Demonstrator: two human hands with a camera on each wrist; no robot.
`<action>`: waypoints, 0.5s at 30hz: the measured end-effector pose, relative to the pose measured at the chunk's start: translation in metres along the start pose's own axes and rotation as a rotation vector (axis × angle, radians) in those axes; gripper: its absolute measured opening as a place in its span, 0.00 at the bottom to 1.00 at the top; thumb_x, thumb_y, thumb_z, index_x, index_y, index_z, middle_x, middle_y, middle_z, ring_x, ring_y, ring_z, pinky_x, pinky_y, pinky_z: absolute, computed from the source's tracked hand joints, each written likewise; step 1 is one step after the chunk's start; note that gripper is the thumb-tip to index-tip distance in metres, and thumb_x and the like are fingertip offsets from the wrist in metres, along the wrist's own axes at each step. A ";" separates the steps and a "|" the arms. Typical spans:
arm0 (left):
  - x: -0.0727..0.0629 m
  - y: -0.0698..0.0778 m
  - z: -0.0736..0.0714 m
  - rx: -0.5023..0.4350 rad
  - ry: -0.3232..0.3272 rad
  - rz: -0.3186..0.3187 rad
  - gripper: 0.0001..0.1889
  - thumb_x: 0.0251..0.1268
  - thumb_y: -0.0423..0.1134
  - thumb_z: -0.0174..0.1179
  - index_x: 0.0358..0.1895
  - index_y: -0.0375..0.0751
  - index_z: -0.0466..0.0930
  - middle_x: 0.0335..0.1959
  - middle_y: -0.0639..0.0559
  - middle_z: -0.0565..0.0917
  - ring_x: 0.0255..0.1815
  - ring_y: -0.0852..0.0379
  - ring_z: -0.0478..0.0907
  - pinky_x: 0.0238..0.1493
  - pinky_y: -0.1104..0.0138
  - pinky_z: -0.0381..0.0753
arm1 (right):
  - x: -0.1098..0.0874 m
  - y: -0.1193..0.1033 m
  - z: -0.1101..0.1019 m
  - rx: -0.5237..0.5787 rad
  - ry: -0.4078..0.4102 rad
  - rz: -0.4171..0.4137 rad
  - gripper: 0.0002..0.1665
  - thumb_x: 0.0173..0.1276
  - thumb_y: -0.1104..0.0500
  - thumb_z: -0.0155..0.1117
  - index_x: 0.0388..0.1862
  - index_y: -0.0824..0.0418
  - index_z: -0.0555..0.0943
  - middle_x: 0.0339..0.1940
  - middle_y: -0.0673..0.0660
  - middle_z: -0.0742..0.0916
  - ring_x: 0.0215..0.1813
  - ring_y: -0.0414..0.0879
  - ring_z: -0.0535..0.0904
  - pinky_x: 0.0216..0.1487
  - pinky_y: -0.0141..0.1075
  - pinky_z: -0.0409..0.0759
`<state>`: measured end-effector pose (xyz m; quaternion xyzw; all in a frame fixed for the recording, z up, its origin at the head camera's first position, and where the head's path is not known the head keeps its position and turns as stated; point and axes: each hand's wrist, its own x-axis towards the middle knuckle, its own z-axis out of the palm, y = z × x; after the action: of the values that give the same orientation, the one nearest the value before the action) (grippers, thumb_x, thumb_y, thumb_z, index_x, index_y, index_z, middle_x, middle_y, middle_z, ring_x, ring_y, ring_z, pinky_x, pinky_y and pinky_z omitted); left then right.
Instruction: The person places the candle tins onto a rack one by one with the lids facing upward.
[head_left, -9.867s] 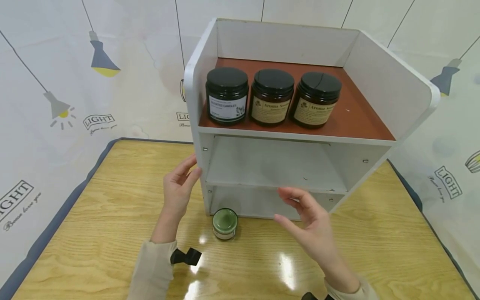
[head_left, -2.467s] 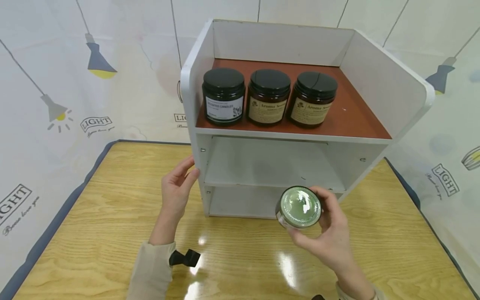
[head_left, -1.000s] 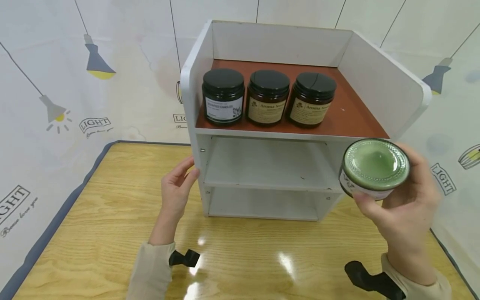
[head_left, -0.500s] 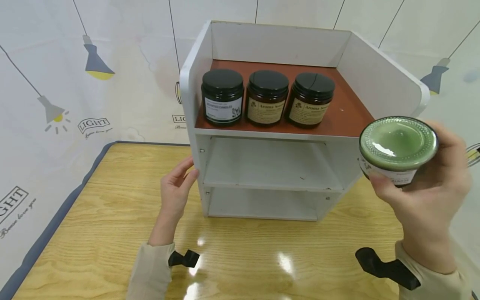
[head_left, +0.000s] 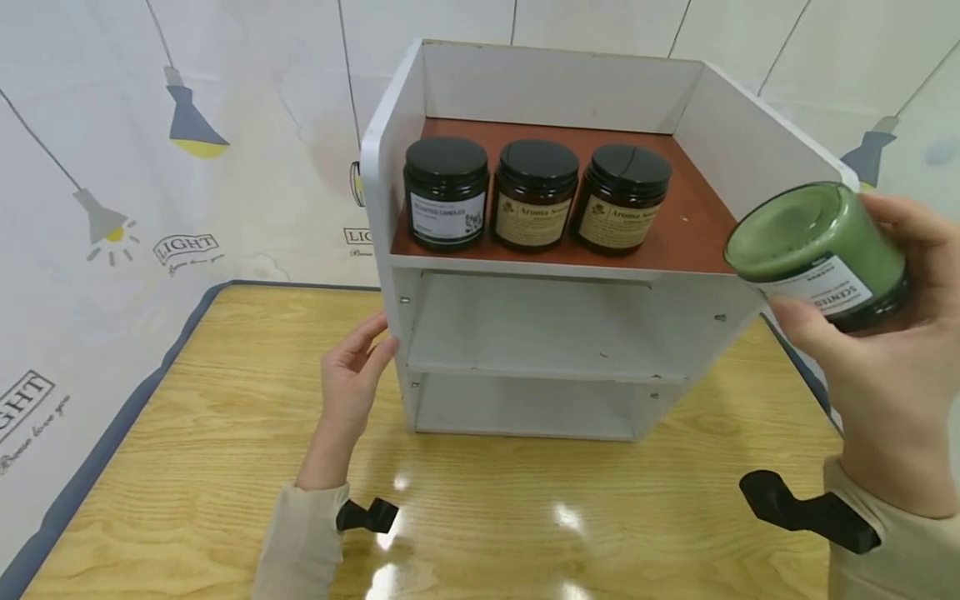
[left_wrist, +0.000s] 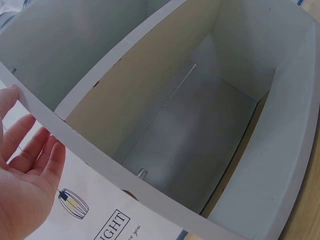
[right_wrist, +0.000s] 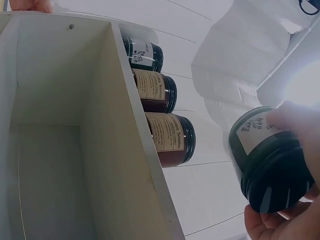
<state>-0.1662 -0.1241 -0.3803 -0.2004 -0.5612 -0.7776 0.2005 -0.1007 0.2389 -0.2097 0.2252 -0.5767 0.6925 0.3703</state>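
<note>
My right hand (head_left: 885,367) grips a green glass candle jar (head_left: 821,250) at the right, raised beside the top shelf. The jar is turned bottom up and tilted, its dark lid pointing down to the right; part of its white "SCENTED" label shows. In the right wrist view the lid of the candle jar (right_wrist: 275,175) faces the camera. My left hand (head_left: 351,383) holds the left side panel of the white shelf unit (head_left: 393,200), thumb at the front edge and bent fingers on the outer side. The left wrist view shows these fingers (left_wrist: 32,150) against the panel.
Three dark-lidded candle jars stand in a row on the red-brown top board: a white-labelled one (head_left: 447,193) at the left, then two tan-labelled ones, the middle jar (head_left: 536,196) and the right jar (head_left: 622,200). Below are two compartments. The wooden table (head_left: 525,508) carries the unit.
The green candle jar, first on the table before the unit, was picked up by the right hand, carried up and right, and is now tilted so its label shows. The left hand stayed put.
</note>
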 end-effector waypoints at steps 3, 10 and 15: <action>0.000 0.000 0.000 -0.005 0.000 0.007 0.16 0.63 0.25 0.57 0.48 0.49 0.82 0.50 0.56 0.82 0.57 0.58 0.74 0.54 0.71 0.75 | 0.004 -0.002 0.000 -0.028 -0.006 0.021 0.42 0.33 0.89 0.59 0.55 0.76 0.69 0.54 0.72 0.74 0.53 0.58 0.71 0.43 0.33 0.78; 0.000 0.002 0.000 0.009 -0.001 -0.010 0.18 0.63 0.23 0.56 0.48 0.50 0.82 0.50 0.57 0.82 0.58 0.57 0.73 0.55 0.70 0.75 | 0.013 -0.005 -0.001 -0.118 -0.008 0.014 0.42 0.31 0.90 0.61 0.53 0.75 0.71 0.52 0.72 0.74 0.52 0.56 0.71 0.45 0.31 0.79; 0.000 0.002 0.000 0.004 -0.002 -0.013 0.16 0.63 0.25 0.57 0.48 0.50 0.82 0.50 0.57 0.81 0.58 0.58 0.73 0.55 0.70 0.75 | 0.021 -0.006 -0.002 -0.182 -0.040 0.012 0.42 0.34 0.88 0.63 0.55 0.74 0.73 0.49 0.68 0.76 0.48 0.54 0.72 0.44 0.28 0.80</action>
<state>-0.1650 -0.1247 -0.3786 -0.1971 -0.5643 -0.7775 0.1954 -0.1087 0.2464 -0.1910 0.2010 -0.6460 0.6347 0.3734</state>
